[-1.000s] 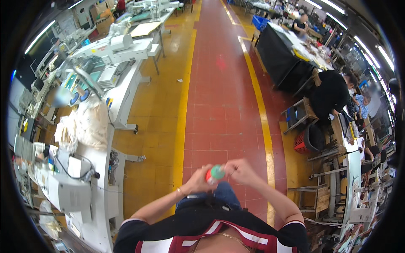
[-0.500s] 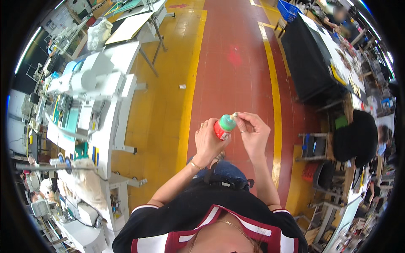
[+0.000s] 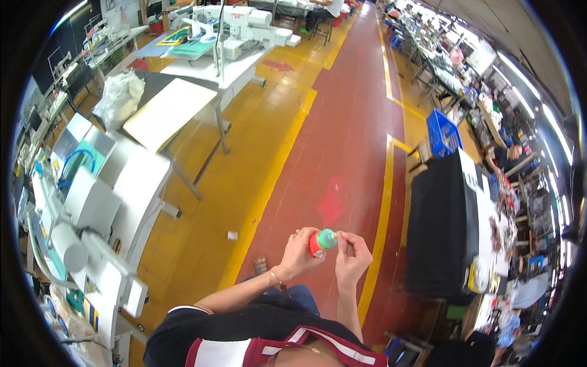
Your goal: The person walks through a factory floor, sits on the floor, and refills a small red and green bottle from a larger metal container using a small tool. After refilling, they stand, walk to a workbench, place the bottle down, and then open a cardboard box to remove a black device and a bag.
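Observation:
My left hand point(image 3: 298, 253) is wrapped round a small red squeeze bottle point(image 3: 316, 244) with a green top point(image 3: 328, 238), held in front of my body. The bottle leans to the right, its pale narrow nozzle pointing toward my right hand point(image 3: 353, 259). Thumb and forefinger of that hand are pinched at the nozzle's tip. Whether a tiny cap sits between those fingers cannot be made out.
A red walkway point(image 3: 293, 202) with yellow borders runs ahead. Along the left stand white machine tables, a pale board point(image 3: 171, 113) and a sewing machine point(image 3: 241, 27). At right are a black-draped table point(image 3: 437, 226), a blue crate point(image 3: 441, 134) and a seated person point(image 3: 504, 156).
My view has lifted and I have moved forward along the walkway, so the floor marks sit nearer. Both hands keep the same hold on the bottle and its tip.

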`<state>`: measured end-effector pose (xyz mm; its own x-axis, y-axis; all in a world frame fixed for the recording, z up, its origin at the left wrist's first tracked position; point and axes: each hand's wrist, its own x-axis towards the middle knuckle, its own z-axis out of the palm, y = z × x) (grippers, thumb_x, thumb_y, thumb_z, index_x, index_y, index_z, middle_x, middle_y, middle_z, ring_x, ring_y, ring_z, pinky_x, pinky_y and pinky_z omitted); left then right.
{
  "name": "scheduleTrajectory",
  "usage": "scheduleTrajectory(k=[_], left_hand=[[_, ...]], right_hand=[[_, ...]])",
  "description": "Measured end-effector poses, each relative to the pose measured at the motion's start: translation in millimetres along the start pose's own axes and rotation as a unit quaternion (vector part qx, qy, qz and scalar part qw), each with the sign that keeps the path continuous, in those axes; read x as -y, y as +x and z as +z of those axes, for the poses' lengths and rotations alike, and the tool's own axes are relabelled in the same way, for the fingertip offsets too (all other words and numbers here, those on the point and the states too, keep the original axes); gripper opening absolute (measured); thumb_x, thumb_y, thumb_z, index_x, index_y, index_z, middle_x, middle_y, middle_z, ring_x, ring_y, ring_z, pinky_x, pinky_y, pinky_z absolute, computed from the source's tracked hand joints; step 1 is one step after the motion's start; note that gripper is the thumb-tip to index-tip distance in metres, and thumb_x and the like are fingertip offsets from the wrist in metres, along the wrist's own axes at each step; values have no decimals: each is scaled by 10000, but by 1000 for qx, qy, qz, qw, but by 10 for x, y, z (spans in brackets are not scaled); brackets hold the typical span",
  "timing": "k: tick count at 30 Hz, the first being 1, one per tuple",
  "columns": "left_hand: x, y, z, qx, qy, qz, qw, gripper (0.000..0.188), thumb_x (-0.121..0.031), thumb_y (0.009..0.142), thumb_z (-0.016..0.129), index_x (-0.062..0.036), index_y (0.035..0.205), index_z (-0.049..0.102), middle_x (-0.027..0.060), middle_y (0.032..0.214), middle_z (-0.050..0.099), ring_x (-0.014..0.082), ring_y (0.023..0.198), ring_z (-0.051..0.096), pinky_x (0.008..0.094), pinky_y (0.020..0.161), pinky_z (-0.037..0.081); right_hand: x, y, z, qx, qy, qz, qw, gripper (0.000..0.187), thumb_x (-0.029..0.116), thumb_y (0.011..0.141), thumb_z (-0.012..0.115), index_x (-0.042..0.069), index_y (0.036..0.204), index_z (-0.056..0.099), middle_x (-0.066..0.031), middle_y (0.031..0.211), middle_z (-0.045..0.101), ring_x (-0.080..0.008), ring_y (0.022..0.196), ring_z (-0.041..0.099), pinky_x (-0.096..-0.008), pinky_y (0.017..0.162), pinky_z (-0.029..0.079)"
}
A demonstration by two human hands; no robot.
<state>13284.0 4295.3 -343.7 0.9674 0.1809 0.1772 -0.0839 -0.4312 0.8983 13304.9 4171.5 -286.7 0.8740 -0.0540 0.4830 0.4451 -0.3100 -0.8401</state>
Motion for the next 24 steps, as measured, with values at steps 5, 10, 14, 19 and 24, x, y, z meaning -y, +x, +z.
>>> scheduleTrajectory(k=[5,10,14,19,24], left_hand=[[75,1967,165,31,94,94,991,528,-233,659,775,-100,1122,561,105,987,656,285,929,631,416,831,437],[657,3975,633,3,167,131,977,535,-267,690,769,-102,1145,543,99,1015,641,262,975,619,426,871,404],[928,5510,827,103,239,100,960,514,-294,719,762,-94,1137,539,95,1019,633,256,993,611,435,873,395],[1170,7167,907,78,257,105,958,514,-298,706,759,-100,1128,544,91,995,641,246,971,622,422,879,392],[1766,8928,1066,70,237,85,965,479,-284,719,749,-91,1105,540,96,997,635,250,981,617,413,881,384]], right_hand=[[-657,1756,448,-50,-38,81,995,53,-22,855,682,-30,902,659,-114,866,696,-182,800,680,-303,750,542],[-1828,3438,863,36,-159,58,985,68,59,845,698,11,882,668,-112,836,687,-230,757,681,-324,693,528],[-2451,4989,1179,194,-315,34,928,86,85,828,687,25,882,659,-138,778,660,-271,730,679,-358,651,515],[-3017,6722,1791,374,-462,-59,802,204,246,908,595,57,853,649,-145,822,666,-340,757,661,-458,669,512],[-3916,8302,2650,462,-466,-114,745,134,159,890,542,42,891,608,-145,847,667,-359,773,675,-479,669,544]])
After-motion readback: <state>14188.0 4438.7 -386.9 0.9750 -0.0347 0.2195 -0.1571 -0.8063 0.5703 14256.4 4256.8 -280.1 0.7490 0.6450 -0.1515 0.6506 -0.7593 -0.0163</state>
